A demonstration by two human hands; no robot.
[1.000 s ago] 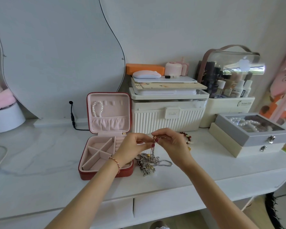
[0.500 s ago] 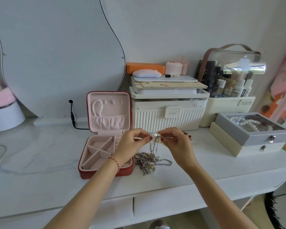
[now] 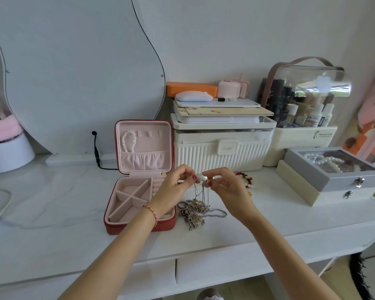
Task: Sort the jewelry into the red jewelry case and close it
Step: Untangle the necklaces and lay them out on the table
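Over the vanity [image 3: 52, 213], both hands have lifted the chain [image 3: 200, 191] slightly higher.

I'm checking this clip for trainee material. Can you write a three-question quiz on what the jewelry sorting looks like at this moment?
1. True or false: the red jewelry case stands shut on the table.
2. What already hangs inside the case lid? A) a pearl bracelet B) a silver chain C) a ring
3. What do the left hand and right hand grip between them?

Key
1. False: its lid stands open and upright.
2. A, the pearl bracelet.
3. The upper end of a thin silver necklace, whose chains hang down to the tangled jewelry pile on the white table.
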